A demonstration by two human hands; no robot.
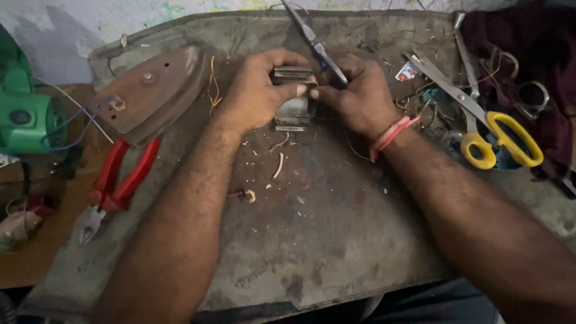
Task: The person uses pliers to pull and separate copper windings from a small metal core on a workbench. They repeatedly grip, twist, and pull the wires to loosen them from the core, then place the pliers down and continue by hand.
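My left hand (259, 93) grips a small metal block of stacked grey plates (294, 111) that rests on the dark worn work board (336, 240). My right hand (355, 96) is pressed against the block's right side and holds a slim pointed tool with a blue grip (315, 43), which slants up and away from the block. A pink band circles my right wrist. The fingers hide the block's middle and the tool's lower end.
Red-handled pliers (117, 186) lie at the left, below a rusty iron sole plate (150, 90). Yellow-handled scissors (480, 123) lie at the right beside dark cloth (528, 54). A green appliance (27, 114) with wires sits far left. Wire scraps litter the board.
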